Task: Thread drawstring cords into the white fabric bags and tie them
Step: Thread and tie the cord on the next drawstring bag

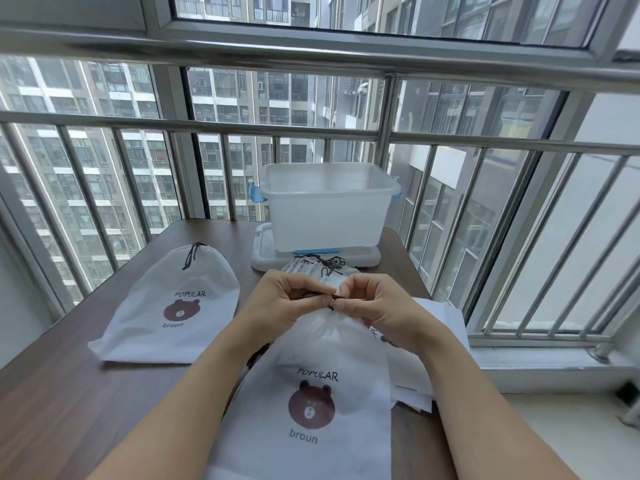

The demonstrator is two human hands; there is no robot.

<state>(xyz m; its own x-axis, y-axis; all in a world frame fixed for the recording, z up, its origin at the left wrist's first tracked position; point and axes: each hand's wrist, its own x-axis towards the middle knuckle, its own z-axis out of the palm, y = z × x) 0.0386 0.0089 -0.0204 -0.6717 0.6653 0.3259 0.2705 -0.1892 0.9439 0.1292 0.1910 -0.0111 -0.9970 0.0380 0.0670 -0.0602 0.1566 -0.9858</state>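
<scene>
A: Glazed balcony, steel railing, tower blocks beyond. Dark wood tabletop (86, 393) carries the work.

B: Fingers first?

A: Left hand (287, 299) and right hand (374, 303) meet above the gathered mouth of the near white bag (311, 393). Both sets of fingers curled, pinching a dark drawstring cord (313, 295) that runs between them. Fingertips almost touching. Looks like knotting, though the knot itself is too small to make out.

B: And the bag?

A: Lies flat towards the person, bear print and "POPULAR" facing up, neck bunched and lifted under the hands. More white fabric (440, 327) is spread beneath it on the right.

B: Further out?

A: Finished bag (173, 306) well to the left, cord already drawn and tied at its top. Behind the hands, a small heap of bags with cords (325, 266), just in front of a clear plastic bin (325, 209) sitting on its lid (263, 251).

B: How to do this step well?

A: My judgement: keep both cord ends even, hold the pinch close to the neck so the gathers stay tight, and snug the knot down slowly. Pulling one side harder risks dragging the other end back into the channel
</scene>
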